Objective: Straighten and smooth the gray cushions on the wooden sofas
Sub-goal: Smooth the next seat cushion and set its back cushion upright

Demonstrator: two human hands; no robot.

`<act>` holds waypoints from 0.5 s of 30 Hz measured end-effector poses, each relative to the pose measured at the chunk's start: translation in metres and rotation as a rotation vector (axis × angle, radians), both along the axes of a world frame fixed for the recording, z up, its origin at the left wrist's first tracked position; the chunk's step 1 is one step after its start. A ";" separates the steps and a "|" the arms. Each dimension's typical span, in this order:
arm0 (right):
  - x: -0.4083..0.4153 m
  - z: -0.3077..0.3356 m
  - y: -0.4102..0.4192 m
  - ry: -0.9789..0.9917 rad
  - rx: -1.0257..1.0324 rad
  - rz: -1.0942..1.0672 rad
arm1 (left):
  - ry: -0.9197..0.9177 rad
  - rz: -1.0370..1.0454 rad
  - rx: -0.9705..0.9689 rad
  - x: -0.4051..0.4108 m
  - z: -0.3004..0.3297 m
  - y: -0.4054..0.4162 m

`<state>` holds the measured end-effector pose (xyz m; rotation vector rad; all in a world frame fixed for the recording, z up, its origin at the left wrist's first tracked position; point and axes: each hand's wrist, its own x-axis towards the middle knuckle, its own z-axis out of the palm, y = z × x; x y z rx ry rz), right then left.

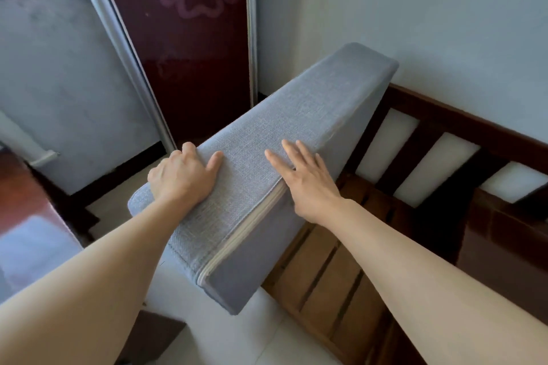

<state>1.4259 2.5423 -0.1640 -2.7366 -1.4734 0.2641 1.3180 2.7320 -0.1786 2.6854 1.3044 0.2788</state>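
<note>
1. Gray cushion point(267, 157): a thick rectangular block in woven gray fabric, stood on edge and tilted. It rises over the left end of the wooden sofa point(439, 124), with its narrow edge face turned up toward the camera.
2. A pale zipper strip point(246, 225) runs along the cushion's near right edge, from the lower corner up to the right hand.
3. Left hand point(181, 178): it grips the cushion's left edge. The fingers curl over the far side and the thumb lies on the upturned face.
4. Right hand point(308, 178): it lies flat on the cushion's upturned face at the right edge. The fingers are straight, slightly spread and grasp nothing. The palm sits over the top of the zipper strip.
5. Wooden sofa: dark brown frame to the right of the cushion. Its back rail with upright slats stands against the pale wall point(430, 24). The seat area right of the cushion shows bare lighter-brown slats point(323, 275), with no cushion on them.
6. Behind the cushion's far end stands a dark maroon panel point(189, 38) with a faint flower outline, held in a metal frame.
7. Below the cushion's near corner the floor is pale tile point(237, 338).
8. Left of the cushion, at the frame edge, a glossy reddish-brown surface point(26, 201) is partly visible. What it belongs to cannot be told.
</note>
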 end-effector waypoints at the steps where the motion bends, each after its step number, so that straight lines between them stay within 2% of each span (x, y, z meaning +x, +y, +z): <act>1: 0.002 -0.005 -0.001 -0.006 0.028 0.022 | -0.001 0.025 0.004 -0.001 0.000 -0.002; 9: -0.003 -0.033 -0.032 -0.063 0.195 0.113 | -0.053 0.198 0.050 -0.033 -0.010 -0.066; 15: -0.031 -0.038 -0.044 -0.134 0.168 0.159 | -0.096 0.292 0.049 -0.075 -0.018 -0.098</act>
